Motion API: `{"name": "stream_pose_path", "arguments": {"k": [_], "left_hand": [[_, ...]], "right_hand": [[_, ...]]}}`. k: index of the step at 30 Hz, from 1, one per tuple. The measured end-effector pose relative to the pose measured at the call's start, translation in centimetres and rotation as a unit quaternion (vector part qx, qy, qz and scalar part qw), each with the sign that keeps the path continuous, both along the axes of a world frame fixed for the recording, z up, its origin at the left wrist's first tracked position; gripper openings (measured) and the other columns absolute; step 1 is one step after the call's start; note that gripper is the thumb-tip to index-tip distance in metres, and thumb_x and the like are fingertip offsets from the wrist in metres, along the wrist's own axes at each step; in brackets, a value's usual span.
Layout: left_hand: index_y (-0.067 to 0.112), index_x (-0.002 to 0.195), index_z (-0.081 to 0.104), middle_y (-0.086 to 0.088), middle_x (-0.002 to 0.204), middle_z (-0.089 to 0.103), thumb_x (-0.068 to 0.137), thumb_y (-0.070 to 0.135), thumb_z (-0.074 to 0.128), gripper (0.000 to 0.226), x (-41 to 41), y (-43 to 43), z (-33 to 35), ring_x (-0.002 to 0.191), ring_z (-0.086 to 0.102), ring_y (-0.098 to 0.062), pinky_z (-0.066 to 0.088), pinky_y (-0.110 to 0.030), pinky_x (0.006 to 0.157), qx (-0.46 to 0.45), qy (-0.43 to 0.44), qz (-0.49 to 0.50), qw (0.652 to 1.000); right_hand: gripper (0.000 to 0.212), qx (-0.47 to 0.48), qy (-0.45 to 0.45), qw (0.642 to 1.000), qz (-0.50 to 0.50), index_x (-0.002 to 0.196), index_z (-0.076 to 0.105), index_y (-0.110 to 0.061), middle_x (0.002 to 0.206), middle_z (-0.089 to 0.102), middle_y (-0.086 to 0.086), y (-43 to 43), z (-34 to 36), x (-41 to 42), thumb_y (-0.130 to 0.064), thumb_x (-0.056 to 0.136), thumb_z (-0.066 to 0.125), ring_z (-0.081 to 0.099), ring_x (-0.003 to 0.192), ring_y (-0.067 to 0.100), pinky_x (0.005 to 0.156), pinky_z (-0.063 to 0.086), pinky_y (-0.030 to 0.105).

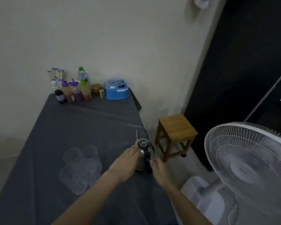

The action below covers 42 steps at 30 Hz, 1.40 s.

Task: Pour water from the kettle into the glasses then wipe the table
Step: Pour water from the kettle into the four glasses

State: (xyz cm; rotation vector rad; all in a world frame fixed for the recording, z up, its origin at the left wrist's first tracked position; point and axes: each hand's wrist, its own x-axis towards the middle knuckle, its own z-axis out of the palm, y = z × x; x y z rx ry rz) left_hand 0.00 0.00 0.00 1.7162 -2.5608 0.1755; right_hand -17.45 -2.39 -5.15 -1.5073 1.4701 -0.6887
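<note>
A steel kettle (pixel 143 144) with a black lid, black handle and thin spout stands near the right edge of the table (pixel 81 127), which wears a dark grey cloth. My left hand (pixel 124 164) lies flat against the kettle's left side, fingers spread. My right hand (pixel 160 171) is at the black handle, its fingertips touching it; whether it grips is unclear. Several clear glasses (pixel 81 168) stand clustered to the left of the kettle, apart from both hands. No wiping cloth is visible.
At the table's far end stand sauce bottles (pixel 73 91), a water bottle (pixel 83 74), a small brown pot (pixel 96 88) and a blue container (pixel 117 91). A wooden stool (pixel 175 135) and a white fan (pixel 250 168) stand right of the table.
</note>
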Motion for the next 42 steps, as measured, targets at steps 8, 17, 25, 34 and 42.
{"name": "stream_pose_path", "arguments": {"k": [8, 17, 25, 34, 42], "left_hand": [[0.001, 0.142, 0.037, -0.013, 0.151, 0.035, 0.089, 0.015, 0.033, 0.055, -1.1, -2.8, -2.1, 0.139, 0.036, -0.022, 0.034, -0.032, 0.112, 0.023, 0.025, 0.026, 0.999], [0.007, 0.142, -0.019, -0.012, 0.159, -0.012, 0.097, 0.031, 0.000, 0.055, -3.0, -3.8, -2.2, 0.148, -0.012, -0.025, -0.011, -0.033, 0.118, 0.084, -0.031, 0.039, 0.995], [0.006, 0.149, -0.008, -0.010, 0.160, -0.009, 0.092, 0.039, -0.001, 0.066, -3.5, -2.3, -1.5, 0.148, -0.008, -0.023, -0.011, -0.032, 0.118, 0.095, 0.017, 0.040, 0.995], [0.001, 0.144, 0.029, -0.015, 0.152, 0.034, 0.099, 0.038, 0.026, 0.058, -1.8, 2.6, 0.4, 0.141, 0.032, -0.026, 0.034, -0.041, 0.112, -0.022, 0.057, 0.039, 0.997], [0.000, 0.145, 0.029, -0.016, 0.153, 0.031, 0.101, 0.037, 0.029, 0.058, 0.4, 7.3, 2.3, 0.143, 0.029, -0.024, 0.032, -0.039, 0.113, -0.064, 0.120, 0.092, 0.986]], "right_hand": [[0.034, 0.115, -0.191, 0.973, -0.063, 0.075, 0.060, -0.005, 0.058, 0.060, 0.007, -2.4, -0.8, 1.0, -0.002, 0.098, 0.035, 0.056, 0.059, 0.018, 0.058, 0.045, 0.021], [0.033, 0.167, -0.194, 0.958, -0.127, 0.070, 0.060, -0.007, 0.060, 0.055, 0.005, -2.1, -0.6, 1.4, -0.010, 0.094, 0.038, 0.048, 0.058, 0.016, 0.056, 0.041, 0.027], [0.031, 0.153, -0.242, 0.932, -0.221, 0.071, 0.063, -0.009, 0.068, 0.059, 0.008, -0.3, 0.8, 1.2, -0.013, 0.095, 0.043, 0.055, 0.068, 0.022, 0.065, 0.043, 0.033], [0.030, 0.138, -0.209, 0.951, -0.180, 0.069, 0.056, -0.008, 0.067, 0.056, 0.010, 2.7, 5.6, 1.3, -0.011, 0.094, 0.041, 0.054, 0.065, 0.021, 0.057, 0.040, 0.030], [0.026, 0.092, -0.140, 0.981, -0.099, 0.069, 0.061, -0.010, 0.070, 0.061, 0.011, 4.5, 8.9, 3.3, -0.013, 0.090, 0.046, 0.060, 0.074, 0.026, 0.069, 0.041, 0.035]]}}
